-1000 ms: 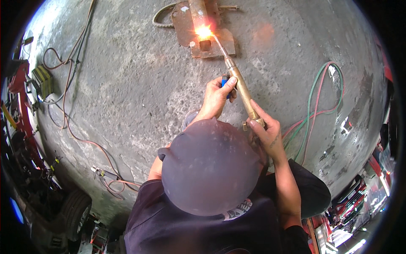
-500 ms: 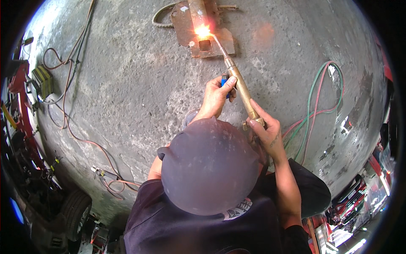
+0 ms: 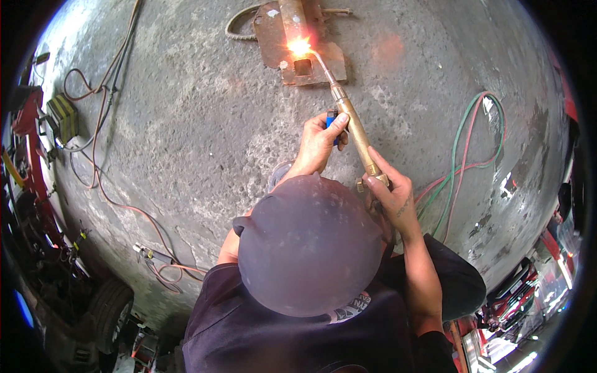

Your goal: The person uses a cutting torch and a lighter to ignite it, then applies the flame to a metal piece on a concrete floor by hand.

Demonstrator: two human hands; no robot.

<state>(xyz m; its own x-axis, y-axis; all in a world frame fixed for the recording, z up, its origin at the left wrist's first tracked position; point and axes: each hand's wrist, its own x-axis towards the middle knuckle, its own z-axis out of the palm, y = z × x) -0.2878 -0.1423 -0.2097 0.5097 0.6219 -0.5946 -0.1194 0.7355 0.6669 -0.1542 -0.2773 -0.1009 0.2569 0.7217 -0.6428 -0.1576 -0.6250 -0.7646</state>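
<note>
Only very slight changes show. The bright glow point(image 3: 300, 46) at the tip of the brass torch point(image 3: 356, 130) has shifted in colour — its fringe looks redder and pinker now, against a more orange spread one second ago. The rusty metal plate point(image 3: 266, 45) sits a hair farther right in the view, and so does the person's dark cap point(image 3: 311, 248). The tyre point(image 3: 112, 311) at lower left edges slightly left — whether the camera moved is unclear.

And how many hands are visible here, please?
2: the left hand, midway along the brass torch and holding a blue lighter; the right hand, at the torch's rear.
</note>
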